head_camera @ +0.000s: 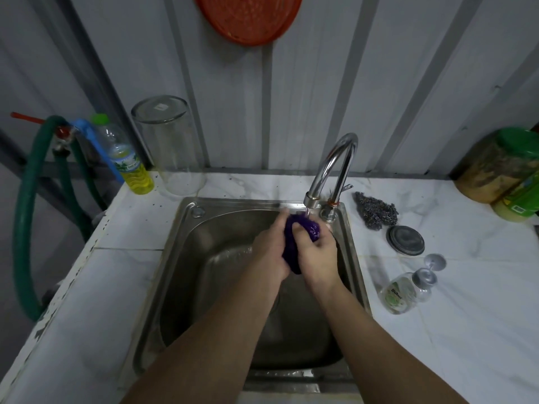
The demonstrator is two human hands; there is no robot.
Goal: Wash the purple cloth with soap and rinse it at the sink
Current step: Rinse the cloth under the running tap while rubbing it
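The purple cloth [293, 237] is bunched into a wad between both hands, over the far right part of the steel sink [186, 228]. My left hand [268, 249] grips its left side and my right hand [316, 256] wraps its right side, thumb on top. A thin stream of water runs from the chrome faucet [335, 167] onto the top of the cloth. A clear soap pump bottle [404, 290] lies on its side on the counter to the right of the sink.
On the right counter lie a steel wool pad [376, 211], a round metal lid [405, 240] and two green-lidded jars [501, 164]. At the back left stand an upturned glass jar [172, 147], a yellow liquid bottle [128, 158] and a green hose [26, 217].
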